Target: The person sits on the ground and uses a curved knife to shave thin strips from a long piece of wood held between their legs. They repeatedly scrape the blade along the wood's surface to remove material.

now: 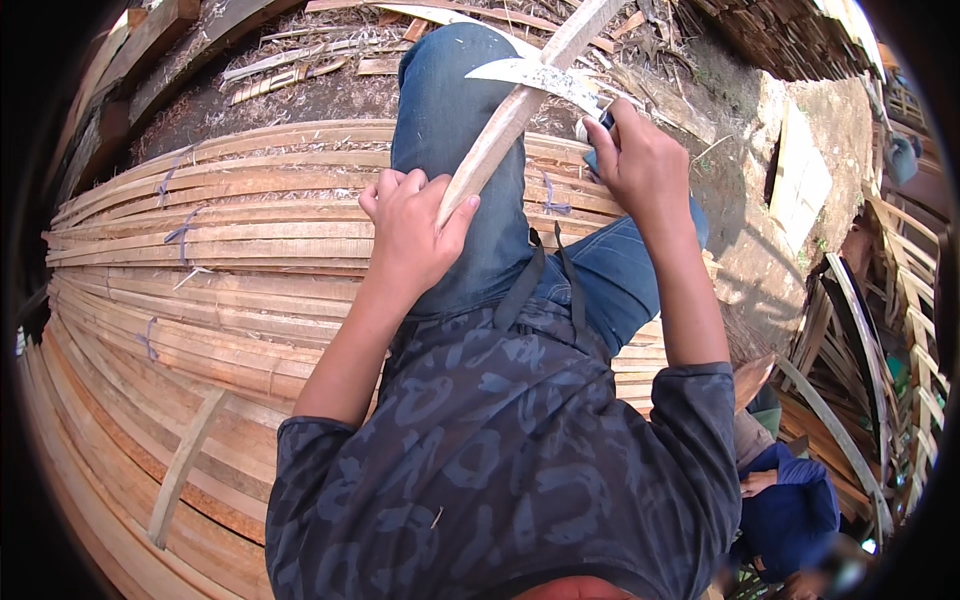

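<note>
A long wooden strip (500, 135) runs slanting up and to the right across my raised jeans-clad knee. My left hand (412, 222) is wrapped round its near end. With my right hand (635, 155) I grip the handle of a sickle (515, 74), its pale curved blade lying across the strip just beyond the knee. The blade's tip points left. Most of the handle is hidden by my fingers; a dark bit of it shows beside the thumb.
Bundles of wooden strips (270, 240) tied with bluish cord spread under and left of me. Wood shavings and offcuts (300, 75) litter the ground ahead. Thick beams (150, 60) stand at the far left, stacked slats (790, 35) at the far right. Another person (790, 505) is at the lower right.
</note>
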### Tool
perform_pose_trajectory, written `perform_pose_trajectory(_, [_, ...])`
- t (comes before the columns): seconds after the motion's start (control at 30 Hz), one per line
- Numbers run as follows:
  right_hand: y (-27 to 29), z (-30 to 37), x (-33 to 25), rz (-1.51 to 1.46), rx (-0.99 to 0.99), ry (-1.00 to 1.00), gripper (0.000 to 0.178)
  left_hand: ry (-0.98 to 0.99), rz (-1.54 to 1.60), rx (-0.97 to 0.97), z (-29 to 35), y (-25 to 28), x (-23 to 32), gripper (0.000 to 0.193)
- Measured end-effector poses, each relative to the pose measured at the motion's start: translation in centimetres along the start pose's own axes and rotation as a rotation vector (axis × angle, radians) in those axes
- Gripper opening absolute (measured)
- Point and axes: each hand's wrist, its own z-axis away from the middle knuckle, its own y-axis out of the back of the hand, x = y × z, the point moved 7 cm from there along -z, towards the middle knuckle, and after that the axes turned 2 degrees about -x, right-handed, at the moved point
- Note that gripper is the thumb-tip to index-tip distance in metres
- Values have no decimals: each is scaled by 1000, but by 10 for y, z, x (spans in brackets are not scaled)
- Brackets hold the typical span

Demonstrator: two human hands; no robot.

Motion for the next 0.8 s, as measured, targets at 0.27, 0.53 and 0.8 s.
perform_pose_trajectory(0.27, [-3, -1, -4, 16, 50, 72, 35, -16, -23, 27, 0, -1, 1, 28])
perform_pose_trajectory(0.53, [-14, 13, -20, -23, -24, 167, 32, -20, -24, 32, -3, -1, 4, 27])
perform_pose_trajectory(0.8, [-12, 15, -7, -32, 5, 89, 33, 11, -46, -13, -4, -2, 6, 27])
